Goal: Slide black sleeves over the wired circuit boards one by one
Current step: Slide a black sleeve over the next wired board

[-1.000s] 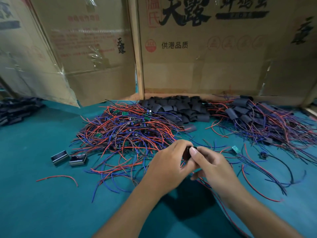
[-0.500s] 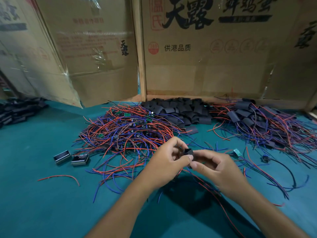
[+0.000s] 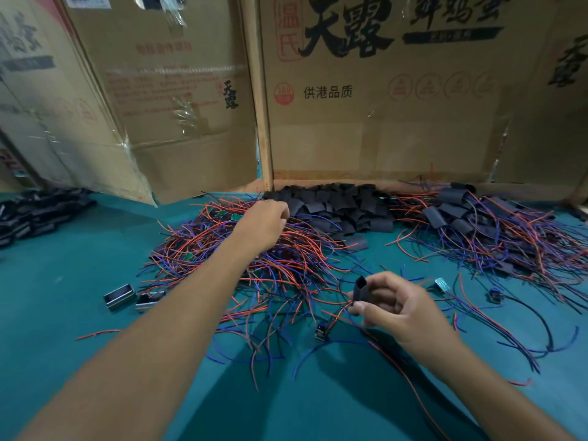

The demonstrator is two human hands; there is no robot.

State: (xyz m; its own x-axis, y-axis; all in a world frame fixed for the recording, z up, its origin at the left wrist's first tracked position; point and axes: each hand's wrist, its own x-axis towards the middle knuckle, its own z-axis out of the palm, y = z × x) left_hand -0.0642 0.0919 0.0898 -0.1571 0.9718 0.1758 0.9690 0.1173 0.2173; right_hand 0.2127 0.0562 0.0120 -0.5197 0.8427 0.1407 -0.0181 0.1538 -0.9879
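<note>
Two hands over the green tabletop, doing different things. Nearest me, my right hand pinches a black sleeve between thumb and curled fingers, sleeve upright with its open mouth facing up. Red and blue wires trail out from under that grip, down toward a small circuit board lying on the tabletop just below and left of the hand. Whether that board's wires are the ones I hold, I cannot tell.

Left of this, two small metal-edged boxes sit side by side near the edge of the tangle. A loose red wire lies apart, in front of them.

Farther out, my left arm stretches across the pile of wired boards, a heap of red and blue leads with a few green boards showing. My left hand rests on the pile's far side, fingers curled downward into the wires; what they grip, if anything, is hidden.

Just beyond it lies the heap of loose black sleeves, against the cardboard. To its right, a second pile mixes wires with sleeves already on. At the far left edge, another dark stack, blurred. Behind everything stand printed cardboard boxes.
</note>
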